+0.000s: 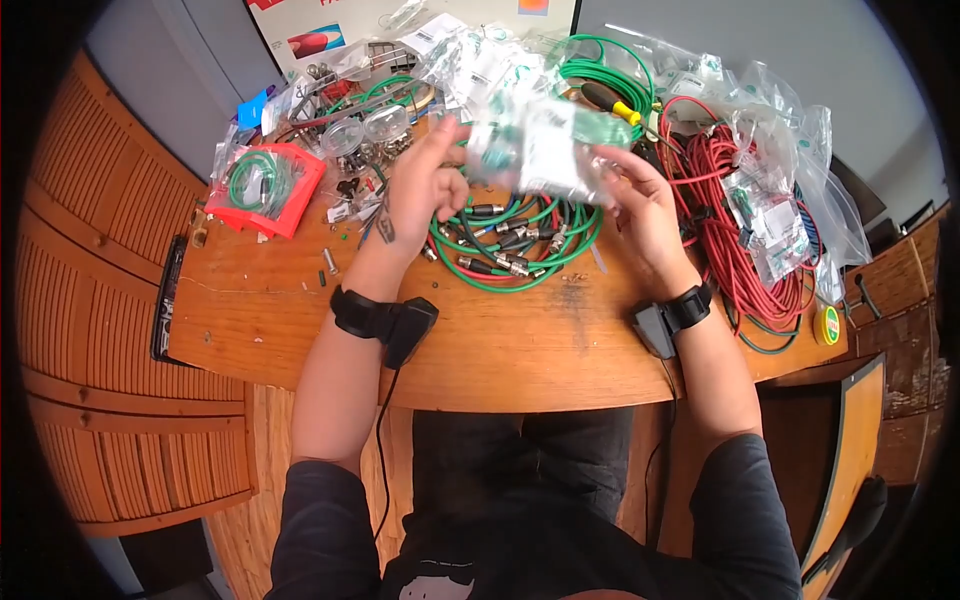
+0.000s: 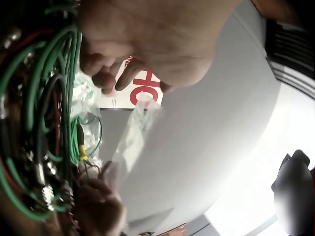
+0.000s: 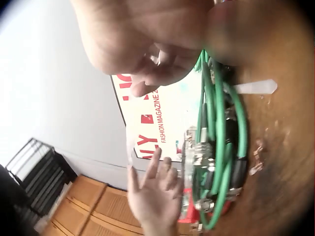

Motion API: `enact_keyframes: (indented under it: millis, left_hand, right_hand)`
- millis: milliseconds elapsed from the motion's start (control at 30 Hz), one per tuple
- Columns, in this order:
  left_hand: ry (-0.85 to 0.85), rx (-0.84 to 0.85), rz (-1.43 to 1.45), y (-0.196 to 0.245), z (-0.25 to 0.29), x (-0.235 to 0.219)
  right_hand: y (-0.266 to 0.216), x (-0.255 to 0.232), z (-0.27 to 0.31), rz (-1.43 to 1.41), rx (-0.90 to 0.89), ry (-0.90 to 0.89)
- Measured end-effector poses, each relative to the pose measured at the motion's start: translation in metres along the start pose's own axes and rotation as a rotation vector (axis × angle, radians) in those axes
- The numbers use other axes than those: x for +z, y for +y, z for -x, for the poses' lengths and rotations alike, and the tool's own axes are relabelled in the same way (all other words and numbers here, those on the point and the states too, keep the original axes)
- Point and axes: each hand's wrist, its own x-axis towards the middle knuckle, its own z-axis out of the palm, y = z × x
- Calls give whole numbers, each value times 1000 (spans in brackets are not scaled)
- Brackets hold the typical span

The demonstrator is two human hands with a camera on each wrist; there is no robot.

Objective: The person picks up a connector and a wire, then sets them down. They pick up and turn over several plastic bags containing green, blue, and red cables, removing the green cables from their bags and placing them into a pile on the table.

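Counter (image 1: 480, 370) carries the lot; red cable coil (image 1: 722, 262) sits R, green cable bundle (image 1: 515, 238) w/ metal connectors mid, both looped prob. to stop tangling. R grip (image 1: 645, 210) nearly closed, pinching the edge of a clear bag (image 1: 550, 150), presumably so the white label stays uncovered; L grip (image 1: 420, 185) loosely open just beside it, no hold visible, maybe placed to steady it. Bag's up above the bundle, btwn grips, blurred. Yellow-tipped screwdriver (image 1: 610, 100) lies behind, small yellow tin (image 1: 826, 325) far R.
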Motion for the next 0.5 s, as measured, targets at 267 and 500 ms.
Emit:
enact_keyframes:
  millis: [267, 500]
  left_hand:
    - [-120, -102, 129, -12, -6, -8]
    - [-477, 1, -213, -17, -12, -27]
  right_hand:
    - [-2, -2, 3, 185, -101, -116]
    - [3, 1, 2, 119, -63, 81]
